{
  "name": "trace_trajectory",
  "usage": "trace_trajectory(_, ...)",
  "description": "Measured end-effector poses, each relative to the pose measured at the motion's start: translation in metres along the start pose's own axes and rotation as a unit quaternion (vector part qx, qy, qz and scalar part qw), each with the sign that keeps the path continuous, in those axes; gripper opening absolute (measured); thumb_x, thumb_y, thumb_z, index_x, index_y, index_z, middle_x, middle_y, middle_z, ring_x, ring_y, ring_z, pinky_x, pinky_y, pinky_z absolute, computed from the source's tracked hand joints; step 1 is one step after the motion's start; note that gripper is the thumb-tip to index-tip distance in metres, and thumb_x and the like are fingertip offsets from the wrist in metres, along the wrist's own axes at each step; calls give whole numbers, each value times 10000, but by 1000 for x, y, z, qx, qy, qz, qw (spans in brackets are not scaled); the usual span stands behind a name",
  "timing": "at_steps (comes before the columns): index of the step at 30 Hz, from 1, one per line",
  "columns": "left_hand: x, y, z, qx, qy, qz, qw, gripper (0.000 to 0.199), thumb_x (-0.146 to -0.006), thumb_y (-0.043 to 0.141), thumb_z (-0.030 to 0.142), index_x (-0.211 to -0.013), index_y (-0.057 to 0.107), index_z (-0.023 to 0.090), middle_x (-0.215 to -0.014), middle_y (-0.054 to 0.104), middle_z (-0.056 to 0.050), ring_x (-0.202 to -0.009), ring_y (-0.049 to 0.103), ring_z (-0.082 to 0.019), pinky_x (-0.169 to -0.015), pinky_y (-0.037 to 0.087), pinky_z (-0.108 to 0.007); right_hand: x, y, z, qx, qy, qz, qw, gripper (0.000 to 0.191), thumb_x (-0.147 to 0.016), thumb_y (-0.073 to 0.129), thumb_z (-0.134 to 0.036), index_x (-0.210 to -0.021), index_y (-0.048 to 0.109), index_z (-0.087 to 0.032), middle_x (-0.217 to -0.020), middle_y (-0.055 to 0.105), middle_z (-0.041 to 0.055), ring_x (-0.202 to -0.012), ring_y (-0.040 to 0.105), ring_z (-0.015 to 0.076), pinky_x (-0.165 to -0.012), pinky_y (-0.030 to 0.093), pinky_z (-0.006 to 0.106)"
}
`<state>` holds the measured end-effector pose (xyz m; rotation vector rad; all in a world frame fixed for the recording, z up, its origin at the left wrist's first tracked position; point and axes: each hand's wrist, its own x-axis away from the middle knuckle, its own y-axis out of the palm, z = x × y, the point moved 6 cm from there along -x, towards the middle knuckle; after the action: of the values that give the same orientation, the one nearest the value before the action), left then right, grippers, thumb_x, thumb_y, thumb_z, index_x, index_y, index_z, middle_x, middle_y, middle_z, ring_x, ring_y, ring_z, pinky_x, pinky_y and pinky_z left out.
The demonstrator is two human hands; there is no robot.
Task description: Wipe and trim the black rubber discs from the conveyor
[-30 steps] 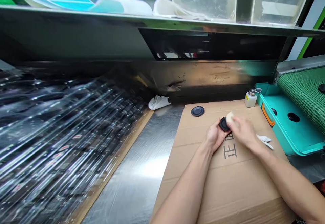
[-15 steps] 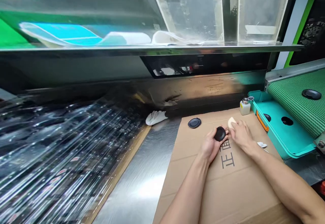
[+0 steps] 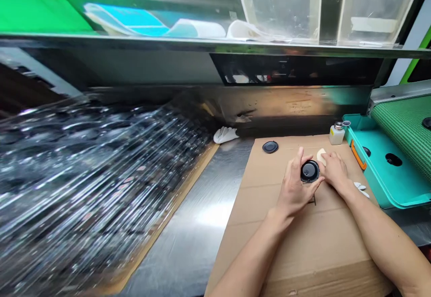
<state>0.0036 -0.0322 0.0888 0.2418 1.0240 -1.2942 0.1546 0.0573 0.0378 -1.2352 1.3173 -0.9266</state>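
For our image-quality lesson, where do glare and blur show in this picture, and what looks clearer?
Head view, middle: glare on the metal table; head view, left: streaky blur over the plastic pile; head view, right: the left hand and black round part look clearer.

Disc point(image 3: 307, 174), black, in the left fingers point(image 3: 297, 164); pad point(image 3: 321, 154), cream, in the right fingers point(image 3: 334, 162).
Cardboard sheet point(image 3: 257, 187), brown, beneath the fingers; tray point(image 3: 400, 184), teal with orange handle point(image 3: 358, 155), right of them; conveyor belt point(image 3: 404, 117), green, mesh-patterned, farther right.
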Motion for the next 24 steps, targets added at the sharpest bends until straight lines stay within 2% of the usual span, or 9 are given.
trace_trajectory(3,10,-15,7,-11,-7,3,1000,956,-815,755,333,-1560,165,229,-1303,635,-142,-1197,597,-230,-1002,490,-388,-3,4,2,-3,-19,13,1000,363,-980,461,-417,-1213,646,-208,-1117,606,131,-1080,514,275,-893,382,339)
trace_trajectory(5,18,-26,5,-13,-30,-11,999,722,-833,726,358,-1458,399,202,-1250,669,-137,-1147,621,-234,-972,499,-373,-6,6,3,-7,-24,13,1000,360,-974,471,-416,-1214,644,-211,-1128,604,132,-1090,513,280,-890,387,344)
trace_trajectory(7,28,-38,-7,-16,-103,-51,993,312,-912,607,392,-1140,655,185,-1040,737,-103,-952,678,-209,-861,527,-331,-8,7,4,-13,-20,10,1000,344,-967,481,-415,-1188,651,-214,-1122,604,131,-1093,515,284,-877,396,349)
trace_trajectory(9,45,-53,-29,-44,-206,-106,972,363,-978,450,420,-843,695,188,-806,731,-66,-750,671,-183,-757,526,-311,-7,6,2,-17,-14,7,1000,329,-959,492,-413,-1159,655,-209,-1104,609,131,-1083,522,286,-868,404,354)
trace_trajectory(10,54,-62,-42,-76,-248,-130,957,408,-978,424,446,-801,691,192,-781,725,-63,-738,667,-190,-766,524,-328,-6,6,1,-18,-12,5,1000,323,-956,495,-409,-1149,655,-203,-1097,611,132,-1077,524,286,-868,408,357)
trace_trajectory(13,76,-81,-74,-179,-243,-184,935,393,-896,493,525,-800,709,212,-1141,711,-104,-1128,613,-290,-1039,418,-468,-3,5,-4,-21,-9,-2,1000,321,-954,496,-391,-1151,642,-183,-1101,612,142,-1075,521,288,-878,417,369)
trace_trajectory(18,97,-96,-105,-320,-226,-148,908,486,-885,416,544,-1117,631,176,-1393,535,-187,-1399,385,-359,-1133,294,-577,-4,8,-7,-60,0,5,998,302,-952,501,-350,-1151,632,-165,-1149,597,154,-1082,512,285,-879,436,381)
trace_trajectory(21,72,-91,-90,-386,-202,-125,891,572,-900,410,552,-1268,568,143,-1533,360,-228,-1469,243,-419,-1143,248,-627,-3,12,-8,-91,4,9,996,265,-936,531,-317,-1110,646,-154,-1136,597,156,-1067,515,285,-862,449,383)
trace_trajectory(24,1,-53,-39,-384,-78,-109,914,567,-908,449,508,-1368,522,185,-1588,304,-177,-1487,214,-399,-1174,213,-606,-2,18,-12,-104,2,24,994,249,-910,564,-281,-1098,646,-139,-1124,594,167,-1055,513,288,-851,455,389)
